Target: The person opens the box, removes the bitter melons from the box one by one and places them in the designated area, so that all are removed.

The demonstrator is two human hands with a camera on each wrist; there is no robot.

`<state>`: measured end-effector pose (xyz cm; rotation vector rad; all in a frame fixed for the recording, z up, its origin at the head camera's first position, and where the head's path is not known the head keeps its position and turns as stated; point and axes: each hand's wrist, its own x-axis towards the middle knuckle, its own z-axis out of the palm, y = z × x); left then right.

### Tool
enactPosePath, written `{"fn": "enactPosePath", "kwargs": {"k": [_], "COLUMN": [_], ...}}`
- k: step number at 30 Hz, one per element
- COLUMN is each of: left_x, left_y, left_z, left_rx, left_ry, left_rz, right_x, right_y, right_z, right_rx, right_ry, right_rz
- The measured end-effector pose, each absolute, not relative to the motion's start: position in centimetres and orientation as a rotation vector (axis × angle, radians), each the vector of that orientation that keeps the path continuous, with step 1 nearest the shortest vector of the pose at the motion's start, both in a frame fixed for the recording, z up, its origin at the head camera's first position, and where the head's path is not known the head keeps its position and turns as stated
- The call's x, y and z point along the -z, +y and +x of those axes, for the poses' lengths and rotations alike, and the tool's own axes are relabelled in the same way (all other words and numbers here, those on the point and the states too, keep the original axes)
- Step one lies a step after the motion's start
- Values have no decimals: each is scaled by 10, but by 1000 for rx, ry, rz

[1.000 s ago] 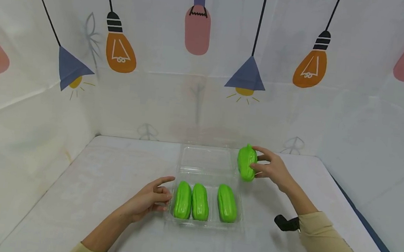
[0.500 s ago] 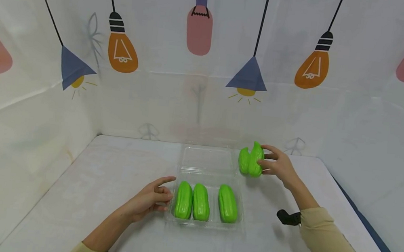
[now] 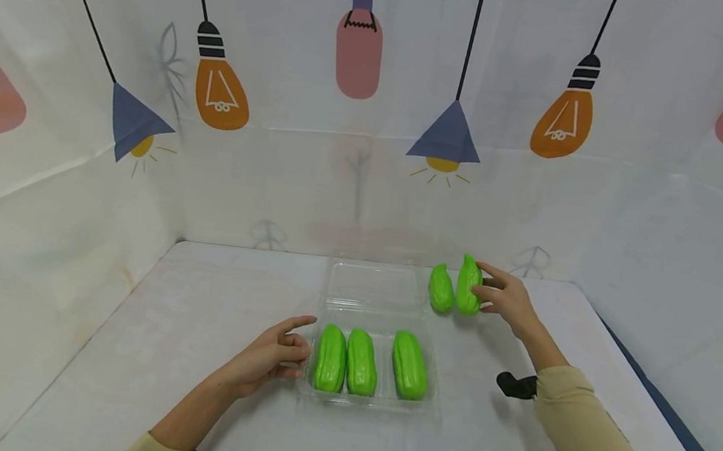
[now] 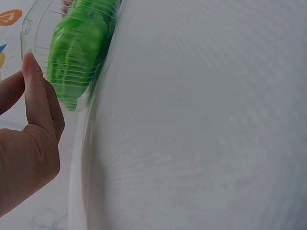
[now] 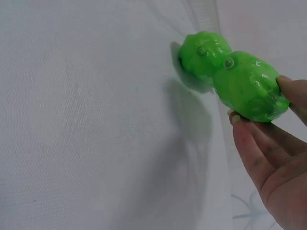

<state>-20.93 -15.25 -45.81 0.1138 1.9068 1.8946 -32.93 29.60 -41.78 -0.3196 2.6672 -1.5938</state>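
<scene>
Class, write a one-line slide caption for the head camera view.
Right hand holds a green vegetable beside another; left hand touches the clear tray.

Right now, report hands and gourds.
Right hand pinches outer gourd, beside second gourd. Left hand rests against clear tray. Nothing in the way.

A white table (image 3: pixel 127 348) stands enclosed by pale fabric walls (image 3: pixel 288 175) printed with hanging lamps and bulbs.
</scene>
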Motion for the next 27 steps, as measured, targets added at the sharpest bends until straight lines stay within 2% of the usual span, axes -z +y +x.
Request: {"fn": "enactPosePath", "kwargs": {"k": [27], "left_x": [458], "left_y": [-155], "left_z": [-210], "left_rx": [-1898], "left_ry": [1915], "left_rz": [115], "right_x": [441], "right_y": [301], "right_z": [-350], "right_rx": [1546], "right_ry": [2659], "right_rz": [-166]}}
